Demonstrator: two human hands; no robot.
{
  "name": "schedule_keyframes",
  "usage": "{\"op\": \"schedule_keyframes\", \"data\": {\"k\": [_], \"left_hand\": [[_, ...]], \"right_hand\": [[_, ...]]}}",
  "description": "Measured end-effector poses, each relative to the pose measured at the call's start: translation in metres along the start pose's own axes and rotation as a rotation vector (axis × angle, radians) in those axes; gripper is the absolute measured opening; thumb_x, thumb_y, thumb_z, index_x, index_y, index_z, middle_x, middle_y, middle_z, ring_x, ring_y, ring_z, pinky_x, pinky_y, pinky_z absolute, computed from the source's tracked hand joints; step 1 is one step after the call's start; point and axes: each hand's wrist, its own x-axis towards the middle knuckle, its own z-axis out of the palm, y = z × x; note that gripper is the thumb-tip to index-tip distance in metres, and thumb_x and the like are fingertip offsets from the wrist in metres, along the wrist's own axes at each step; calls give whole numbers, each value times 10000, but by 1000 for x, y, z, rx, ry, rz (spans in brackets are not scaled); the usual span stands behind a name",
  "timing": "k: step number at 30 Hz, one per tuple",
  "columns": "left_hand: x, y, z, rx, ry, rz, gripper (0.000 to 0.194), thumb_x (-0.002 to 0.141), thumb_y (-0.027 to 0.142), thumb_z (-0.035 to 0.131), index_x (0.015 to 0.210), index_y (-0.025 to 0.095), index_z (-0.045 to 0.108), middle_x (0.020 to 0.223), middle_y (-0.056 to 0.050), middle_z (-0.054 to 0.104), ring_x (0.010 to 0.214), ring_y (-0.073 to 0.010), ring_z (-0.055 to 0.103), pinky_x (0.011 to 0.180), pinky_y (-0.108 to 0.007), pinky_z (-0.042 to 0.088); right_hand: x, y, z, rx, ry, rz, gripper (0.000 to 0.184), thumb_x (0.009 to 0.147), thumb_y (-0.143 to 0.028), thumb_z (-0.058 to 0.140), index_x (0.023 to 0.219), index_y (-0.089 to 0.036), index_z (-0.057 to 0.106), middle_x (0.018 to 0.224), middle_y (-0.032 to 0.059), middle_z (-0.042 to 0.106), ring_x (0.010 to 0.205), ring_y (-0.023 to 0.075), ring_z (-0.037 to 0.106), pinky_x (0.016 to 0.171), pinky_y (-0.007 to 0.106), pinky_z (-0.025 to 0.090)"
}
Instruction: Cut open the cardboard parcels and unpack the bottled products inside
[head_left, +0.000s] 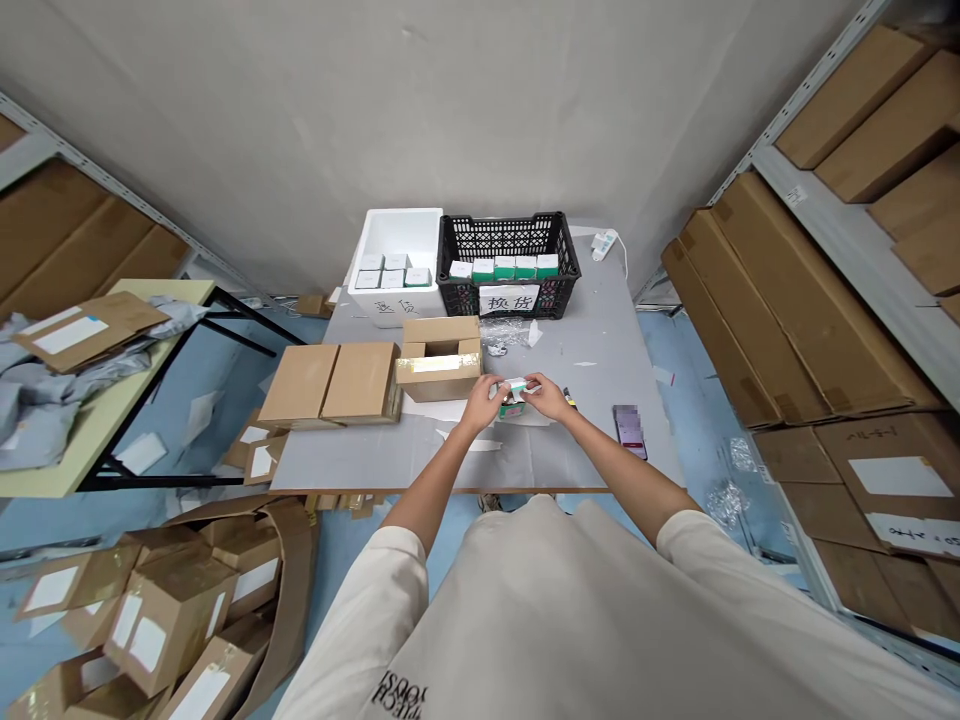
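Observation:
Between my two hands, near the middle of the grey table [390,460], is a small green-and-white box [513,408], its top side apparently opened. My left hand [484,402] grips it from the left, fingers bent at its upper edge. From the right, my right hand [547,395] pinches at the white top part of the same box. What lies inside is too small to make out. Just beyond my left hand stands an open cardboard box [439,380] with a taped white label. Clear plastic wrap [502,332] lies crumpled behind the small box.
A black crate [510,300] and a white foam box [397,306] at the back hold small boxes. Closed cartons [330,385] sit left, a phone [630,430] right, a power strip [602,245] far right. Shelves [810,210] flank the right; a large carton [292,580] of parcels stands lower left.

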Motion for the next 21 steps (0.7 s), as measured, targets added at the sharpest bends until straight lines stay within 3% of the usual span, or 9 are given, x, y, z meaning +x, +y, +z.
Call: {"op": "schedule_keyframes", "data": {"k": [3,8,13,21], "left_hand": [[-4,-5,1,70,-12,59,261,944,363,610,1152,221,680,1261,-102,634,1257,-259,589,1120,-418,446],[-8,-19,7,142,-22,73,359,890,267,655,1245,218,641,1412,-121,548,1355,-271,537,1167,-439,423],[-8,-25,11,163,-30,80,344,918,288,647,1255,220,638,1454,-127,541,1387,-276,529,1170,-448,433],[-9,-23,7,183,-68,117,333,929,280,625,1257,221,635,1450,-131,550,1396,-280,526,1167,-471,438]], "right_hand": [[0,3,-4,52,-2,5,397,723,-258,633,1114,-194,651,1027,41,698,792,171,627,890,390,534],[-4,5,-9,49,-19,-96,403,739,-192,576,1130,-218,672,1129,53,705,855,171,656,882,369,551],[-8,6,-8,-41,-103,-236,424,754,-227,679,1176,-249,659,1255,78,628,928,190,664,775,330,567],[-8,3,-5,-207,-132,-329,347,819,-182,662,1157,-257,651,1218,66,625,920,195,676,850,371,557]]}}
